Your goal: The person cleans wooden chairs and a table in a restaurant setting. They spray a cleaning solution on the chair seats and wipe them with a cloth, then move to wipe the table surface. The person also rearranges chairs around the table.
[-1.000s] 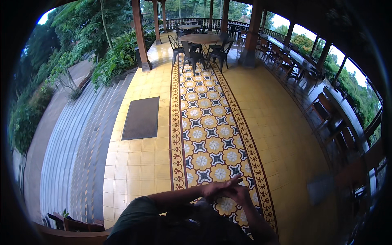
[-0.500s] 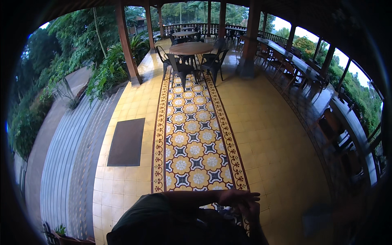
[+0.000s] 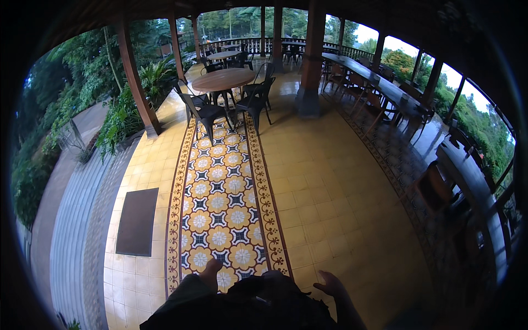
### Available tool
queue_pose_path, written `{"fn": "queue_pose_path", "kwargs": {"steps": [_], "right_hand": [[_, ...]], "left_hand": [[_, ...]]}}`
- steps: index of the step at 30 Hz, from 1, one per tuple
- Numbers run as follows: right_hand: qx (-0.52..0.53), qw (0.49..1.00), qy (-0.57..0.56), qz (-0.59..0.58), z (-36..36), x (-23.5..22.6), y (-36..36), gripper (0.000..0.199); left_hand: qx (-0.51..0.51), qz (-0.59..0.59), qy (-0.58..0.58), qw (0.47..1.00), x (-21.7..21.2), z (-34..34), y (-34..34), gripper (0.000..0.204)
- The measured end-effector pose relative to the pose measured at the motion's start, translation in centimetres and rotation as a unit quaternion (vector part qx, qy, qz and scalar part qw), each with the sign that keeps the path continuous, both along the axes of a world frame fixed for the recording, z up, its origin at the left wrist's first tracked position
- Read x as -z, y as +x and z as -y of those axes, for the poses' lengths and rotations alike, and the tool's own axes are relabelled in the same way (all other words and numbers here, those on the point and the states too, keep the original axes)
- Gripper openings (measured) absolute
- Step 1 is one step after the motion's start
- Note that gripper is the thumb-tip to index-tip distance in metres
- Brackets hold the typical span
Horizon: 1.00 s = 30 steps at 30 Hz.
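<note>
My left hand [image 3: 210, 271] is held in front of my body at the lower middle, over the patterned tile strip [image 3: 218, 203]. It looks empty, its fingers loosely stretched, though dim light blurs their outline. To the right, over the plain yellow floor tiles [image 3: 324, 192], my right hand [image 3: 332, 284] is open, thumb apart from the fingers and nothing in it. The two hands are well apart, with my dark clothing between them. Neither touches any object.
Ahead, a round wooden table [image 3: 223, 80] stands among black metal chairs [image 3: 207, 114]. A brown mat [image 3: 137, 222] lies left of the strip. Steps [image 3: 82, 214] run along the left edge. A wooden pillar [image 3: 312, 60] and long tables [image 3: 379, 82] with chairs line the right.
My hands were together at the lower right, one laid over the other; now they have parted, the left one moving left. The table and mat now sit further left and lower.
</note>
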State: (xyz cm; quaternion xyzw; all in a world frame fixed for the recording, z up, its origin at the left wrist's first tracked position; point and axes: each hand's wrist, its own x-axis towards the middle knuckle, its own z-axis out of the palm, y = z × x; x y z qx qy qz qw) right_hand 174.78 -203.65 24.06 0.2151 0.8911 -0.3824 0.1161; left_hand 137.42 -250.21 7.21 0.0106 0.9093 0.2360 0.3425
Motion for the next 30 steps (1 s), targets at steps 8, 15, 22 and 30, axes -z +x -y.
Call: {"fn": "queue_pose_path", "kwargs": {"steps": [8, 15, 22, 30], "right_hand": [[0.088, 0.987, 0.032, 0.129, -26.8, 20.4, 3.4, 0.038], [0.590, 0.733, -0.327, 0.090, -38.0, 16.8, 7.7, 0.048], [0.449, 0.858, -0.243, -0.057, -51.9, 15.6, 2.5, 0.047], [0.157, 0.984, -0.020, 0.077, -82.7, 19.1, -4.9, 0.032]], "left_hand": [[0.313, 0.155, -0.100, 0.932, 1.9, -6.7, -6.0, 0.047], [0.256, 0.054, 0.120, 0.958, -2.3, -53.2, -18.6, 0.037], [0.310, 0.076, 0.226, 0.920, -10.2, -93.0, -24.8, 0.049], [0.441, 0.119, -0.034, 0.889, 1.9, -106.4, -28.6, 0.042]]}}
